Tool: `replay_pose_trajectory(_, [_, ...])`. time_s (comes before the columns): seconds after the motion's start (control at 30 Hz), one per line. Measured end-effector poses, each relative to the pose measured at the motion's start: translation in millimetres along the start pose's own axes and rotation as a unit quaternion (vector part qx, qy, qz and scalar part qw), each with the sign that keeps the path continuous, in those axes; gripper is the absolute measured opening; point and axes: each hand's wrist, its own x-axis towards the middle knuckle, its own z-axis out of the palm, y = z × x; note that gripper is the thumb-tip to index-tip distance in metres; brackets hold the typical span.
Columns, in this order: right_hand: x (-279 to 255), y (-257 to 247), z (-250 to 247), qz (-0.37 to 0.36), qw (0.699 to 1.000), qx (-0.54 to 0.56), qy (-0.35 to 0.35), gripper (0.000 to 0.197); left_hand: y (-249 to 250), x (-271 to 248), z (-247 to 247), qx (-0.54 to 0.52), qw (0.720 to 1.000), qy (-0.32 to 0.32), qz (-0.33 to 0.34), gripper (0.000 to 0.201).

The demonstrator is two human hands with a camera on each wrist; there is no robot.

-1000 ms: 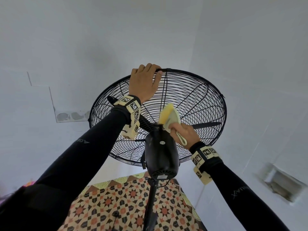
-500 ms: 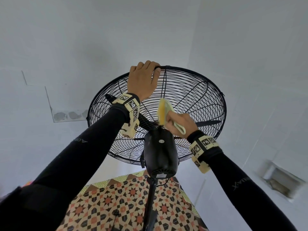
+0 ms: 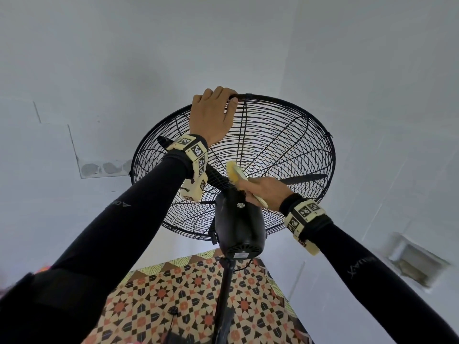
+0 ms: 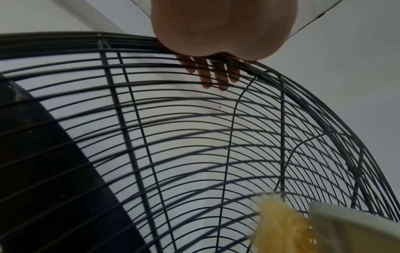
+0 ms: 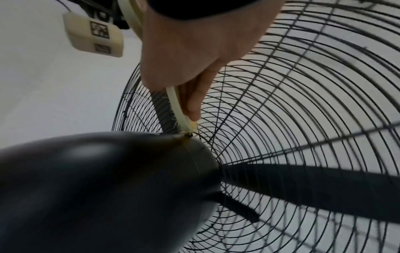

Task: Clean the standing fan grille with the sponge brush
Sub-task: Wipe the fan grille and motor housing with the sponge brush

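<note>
A black standing fan with a round wire grille [image 3: 285,150] stands before me, seen from behind. My left hand [image 3: 213,112] grips the top of the grille rim, fingers curled over the far side [image 4: 216,77]. My right hand [image 3: 265,189] holds the sponge brush [image 3: 236,171], a yellow pad on a cream handle. The brush lies against the rear grille just above the black motor housing [image 3: 238,219]. In the right wrist view the brush tip [image 5: 190,127] touches the wires where they meet the housing [image 5: 103,188]. The yellow pad [image 4: 283,226] shows low in the left wrist view.
The fan pole [image 3: 224,304] runs down over a patterned floor mat [image 3: 173,306]. White walls surround the fan, with a wall recess [image 3: 414,261] at the right and a patched outlet area [image 3: 104,167] at the left. A black blade [image 5: 314,184] sits behind the wires.
My right hand has turned the brush and slid it down the rear grille toward the motor housing. My left hand has kept its hold on the rim.
</note>
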Motion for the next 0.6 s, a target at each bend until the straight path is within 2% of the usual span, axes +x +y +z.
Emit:
replay_pose_trajectory(0.1, [8,-3,-7,-0.054,0.99,-0.107,-0.07,0.093,2,0,1,0.001,1.0,0.002,0.005,0.039])
replay_pose_trajectory(0.13, [11,-7,-9,-0.065,0.985,-0.131,-0.091,0.097,3,-1,0,0.001,1.0,-0.001,0.006,0.039])
replay_pose_trajectory(0.27, [9,-15,-13,-0.024,0.975,-0.16,-0.149,0.082,3,-1,-2,-0.003,1.0,-0.015,0.002,0.043])
replay_pose_trajectory(0.4, [4,-11,-14,0.069,0.962,-0.21,-0.161,0.054,0,-1,-3,-0.019,1.0,-0.018,-0.005,0.042])
replay_pose_trajectory(0.43, [2,-9,-13,0.064,0.964,-0.209,-0.149,0.056,1,-1,-3,-0.027,0.999,-0.017,-0.01,0.041])
replay_pose_trajectory(0.53, [-5,-1,-3,-0.009,0.973,-0.195,-0.127,0.081,4,1,-2,-0.037,0.999,-0.014,-0.012,0.038])
replay_pose_trajectory(0.57, [-6,-3,-3,-0.001,0.97,-0.201,-0.136,0.081,5,1,-2,-0.038,0.999,-0.016,-0.01,0.038])
replay_pose_trajectory(0.6, [-8,-5,-4,0.031,0.969,-0.2,-0.143,0.072,5,2,-2,-0.039,0.999,-0.019,-0.008,0.038])
